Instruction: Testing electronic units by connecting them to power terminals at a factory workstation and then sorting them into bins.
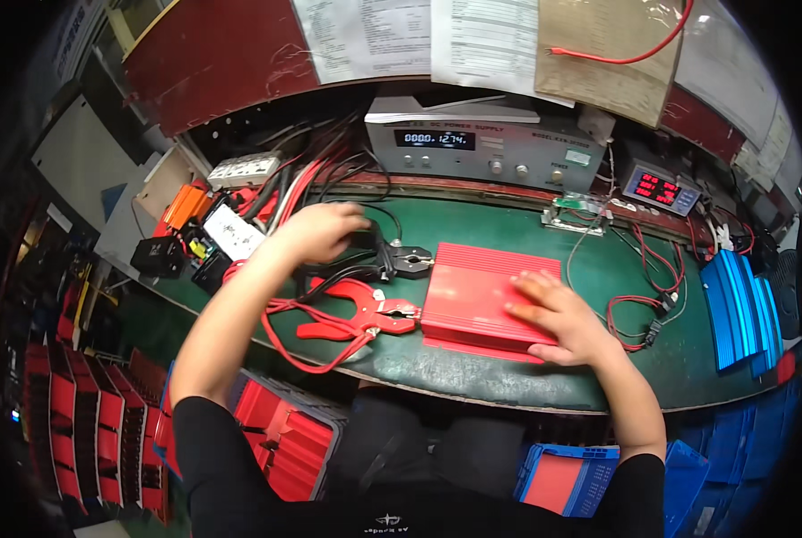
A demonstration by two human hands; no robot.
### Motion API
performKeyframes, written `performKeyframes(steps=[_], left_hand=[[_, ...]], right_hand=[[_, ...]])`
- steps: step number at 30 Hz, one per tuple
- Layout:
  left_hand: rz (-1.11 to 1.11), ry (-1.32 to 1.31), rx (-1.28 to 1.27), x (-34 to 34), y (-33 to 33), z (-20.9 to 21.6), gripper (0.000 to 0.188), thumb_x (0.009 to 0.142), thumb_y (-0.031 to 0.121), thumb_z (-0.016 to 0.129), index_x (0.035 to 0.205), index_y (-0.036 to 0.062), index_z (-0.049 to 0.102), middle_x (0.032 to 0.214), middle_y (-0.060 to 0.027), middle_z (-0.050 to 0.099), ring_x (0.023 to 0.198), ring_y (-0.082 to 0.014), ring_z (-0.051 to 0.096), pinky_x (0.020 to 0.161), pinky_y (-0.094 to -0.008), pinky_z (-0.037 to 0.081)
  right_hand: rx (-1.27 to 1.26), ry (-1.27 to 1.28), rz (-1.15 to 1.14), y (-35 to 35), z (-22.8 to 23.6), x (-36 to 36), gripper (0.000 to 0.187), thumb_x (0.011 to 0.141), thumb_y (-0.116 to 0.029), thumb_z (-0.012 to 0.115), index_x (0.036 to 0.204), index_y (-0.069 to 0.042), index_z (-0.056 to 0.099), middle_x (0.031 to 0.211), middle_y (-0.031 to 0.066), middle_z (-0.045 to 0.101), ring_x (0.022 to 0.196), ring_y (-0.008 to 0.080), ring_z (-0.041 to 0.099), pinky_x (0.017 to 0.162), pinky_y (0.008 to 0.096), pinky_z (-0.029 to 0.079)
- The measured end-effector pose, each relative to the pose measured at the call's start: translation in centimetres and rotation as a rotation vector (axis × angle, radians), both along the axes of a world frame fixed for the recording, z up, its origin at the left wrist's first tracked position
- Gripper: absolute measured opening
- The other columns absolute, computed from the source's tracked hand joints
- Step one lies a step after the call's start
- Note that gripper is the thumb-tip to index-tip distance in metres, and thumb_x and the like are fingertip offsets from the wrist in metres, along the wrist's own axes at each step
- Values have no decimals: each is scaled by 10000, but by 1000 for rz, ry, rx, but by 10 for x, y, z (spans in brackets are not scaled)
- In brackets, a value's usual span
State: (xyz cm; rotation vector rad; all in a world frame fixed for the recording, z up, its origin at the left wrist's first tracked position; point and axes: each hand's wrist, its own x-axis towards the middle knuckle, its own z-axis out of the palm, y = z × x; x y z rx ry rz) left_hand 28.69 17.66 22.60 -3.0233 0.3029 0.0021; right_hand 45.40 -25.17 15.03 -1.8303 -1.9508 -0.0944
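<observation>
A red ribbed metal box lies on the green bench top. My right hand rests flat on its right end, fingers spread. At the box's left side, a red clamp points its jaws at the lower corner, its red cable looping below. Just above it, a black clamp has its jaws at the same side of the box. My left hand is over the black clamp's handle end with the fingers bent round it; the hand partly hides the grip.
Behind the box stands a grey power supply, with a small meter to its right. Blue ribbed cases stand at the right edge. Cables and a power strip crowd the left back. Bins sit below the bench.
</observation>
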Motion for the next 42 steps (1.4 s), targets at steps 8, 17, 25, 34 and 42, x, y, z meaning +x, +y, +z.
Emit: performKeyframes(steps=[8, 17, 25, 34, 42], left_hand=[[-108, 169, 26, -12, 46, -55, 1142, 730, 285, 838, 1622, 30, 172, 1464, -267, 472, 1326, -410, 504, 1118, -438, 422], [122, 39, 284, -1, 55, -54, 1094, 745, 599, 772, 1591, 69, 324, 1286, -230, 549, 1206, -389, 536, 1016, -493, 411], [79, -264, -492, -86, -35, -93, 498, 899, 406, 692, 1275, 80, 686, 1377, -214, 576, 1267, -420, 542, 1071, -538, 430], [265, -547, -279, -131, -68, -130, 1052, 629, 789, 730, 1413, 103, 584, 1172, -251, 589, 1111, -397, 572, 1067, -552, 385], [94, -612, -256, -151, -24, -118, 839, 756, 680, 732, 1359, 113, 598, 1347, -238, 576, 1255, -410, 546, 1037, -553, 401]], right_hand=[[-74, 50, 36, 13, 12, 3, 697, 823, -431, 705, 1421, -90, 595, 1526, 179, 508, 1398, 403, 479, 1171, 523, 361], [-140, 86, -15, 7, 12, 14, 706, 853, -486, 625, 1429, -79, 594, 1571, 184, 467, 1458, 421, 410, 1195, 545, 296], [-115, 98, -71, -2, -4, 21, 715, 839, -538, 646, 1369, -57, 635, 1531, 202, 515, 1457, 406, 426, 1188, 553, 279], [-330, -60, -133, 34, 25, 13, 1013, 664, -546, 781, 1503, -70, 472, 1618, 246, 349, 1516, 436, 294, 1225, 559, 215], [-435, 41, -391, 60, 29, -5, 1202, 535, -536, 852, 1570, -118, 407, 1621, 254, 316, 1511, 440, 295, 1227, 533, 251]])
